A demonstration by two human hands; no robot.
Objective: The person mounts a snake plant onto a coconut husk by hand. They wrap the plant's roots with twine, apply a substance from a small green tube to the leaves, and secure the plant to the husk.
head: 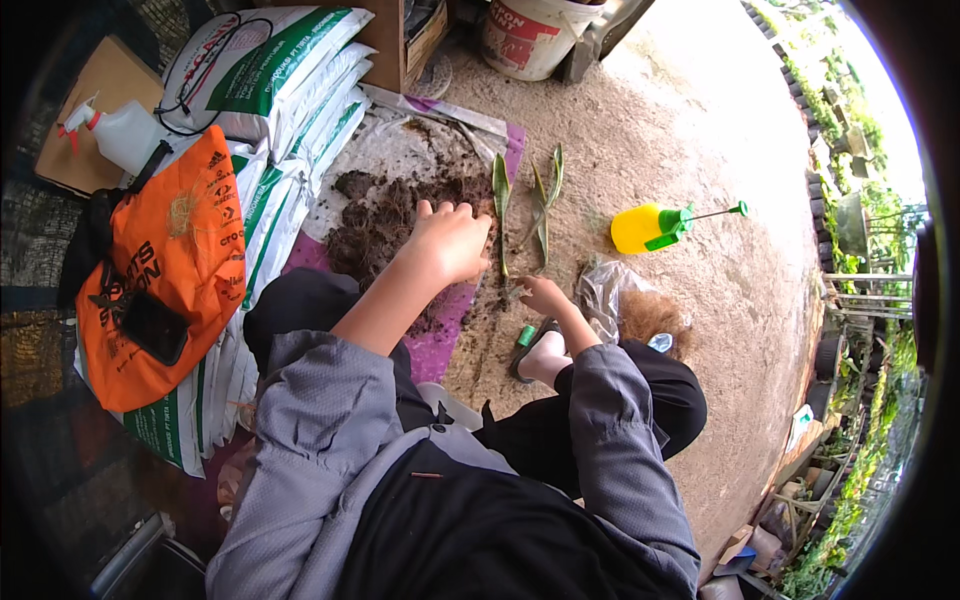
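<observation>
Palm down, my left hand point(452, 238) hovers over or touches dark soil with matted roots point(367, 232), its fingers spread; its underside is hidden. My right hand point(545, 295) is close to the ground below two cut or uprooted leafy plants, fingers bent; whether it pinches something small is unclear. One upright green leaf point(502, 214) lies just right of the soil, and a plant with several long leaves point(543, 206) lies beside it. A yellow pump sprayer with a green top point(637, 229) lies further right. Near my right hand are a clear plastic bag point(600, 289) and brown fibre point(649, 319).
Stacked white and green sacks point(289, 90) stand at the left, bearing an orange bag point(169, 277), a phone point(155, 328) and a spray bottle point(127, 135). A white bucket point(529, 37) is at the top. A green spool or cylinder point(526, 335) lies by my foot.
</observation>
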